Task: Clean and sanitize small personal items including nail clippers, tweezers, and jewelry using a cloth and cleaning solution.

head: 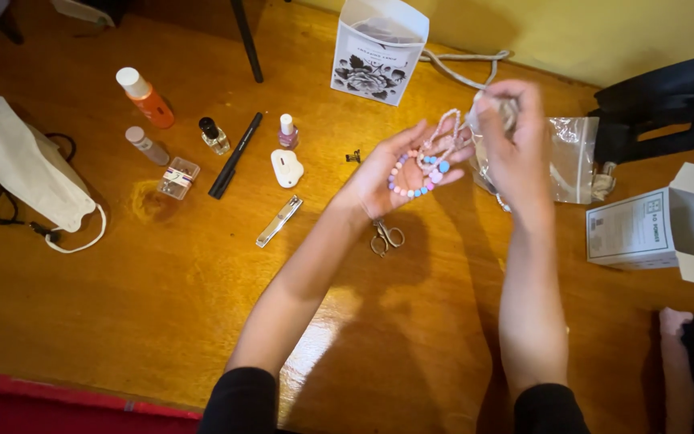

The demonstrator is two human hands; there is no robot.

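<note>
My left hand [391, 173] is palm up above the wooden table [162, 305], with strands of pastel beaded bracelets [423, 173] lying across the palm and fingers. My right hand [512, 141] is just to its right, fingers pinched on a small pale bundle at the top end of the bead strands. A clear zip bag [572, 157] lies behind the right hand. Small scissors [385, 237] rest on the table under my left wrist.
An orange bottle [146, 98], small vials [214, 137], a black pen [236, 154], pink nail polish [287, 131], nail clippers [279, 220] and a white cloth pouch [30, 169] lie at left. A floral paper bag [375, 52] stands at back. An open white box [660, 225] sits at right.
</note>
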